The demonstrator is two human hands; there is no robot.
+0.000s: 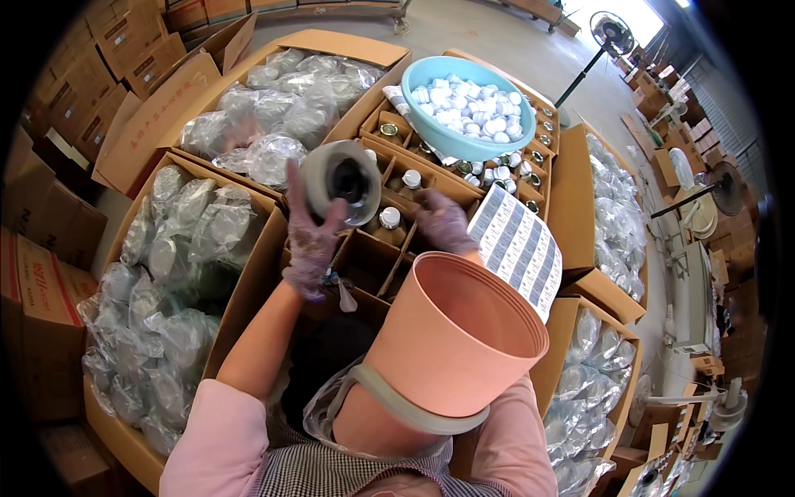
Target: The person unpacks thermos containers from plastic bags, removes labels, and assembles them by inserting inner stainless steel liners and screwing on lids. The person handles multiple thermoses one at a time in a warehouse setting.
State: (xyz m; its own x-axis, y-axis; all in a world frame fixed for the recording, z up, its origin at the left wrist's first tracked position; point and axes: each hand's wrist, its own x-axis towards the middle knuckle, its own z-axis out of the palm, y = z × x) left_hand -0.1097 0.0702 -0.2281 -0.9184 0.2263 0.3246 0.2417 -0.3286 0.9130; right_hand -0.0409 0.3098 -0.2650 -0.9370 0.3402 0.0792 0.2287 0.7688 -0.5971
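My gloved left hand [313, 240] has its thumb and fingers around a round grey piece [364, 174] with a dark hollow centre; its exact kind is unclear. The piece is raised over a divided cardboard box [356, 257]. Inside that box stand jars with white caps, one capped jar [389, 222] just right of the left hand. My gloved right hand [445, 222] is low over the dividers beside the jars, fingers curled and partly hidden. A sheet of printed labels [517, 248] lies right of it. A salmon-pink pot [439, 348] with a grey band hides my right forearm.
A blue basin [414, 116] heaped with white caps [468, 108] rests on the far part of the divided box. Open cartons of plastic-wrapped glassware [178, 306] stand left, behind and right. Stacked cartons [74, 108] rise at the left; a standing fan [611, 33] is behind.
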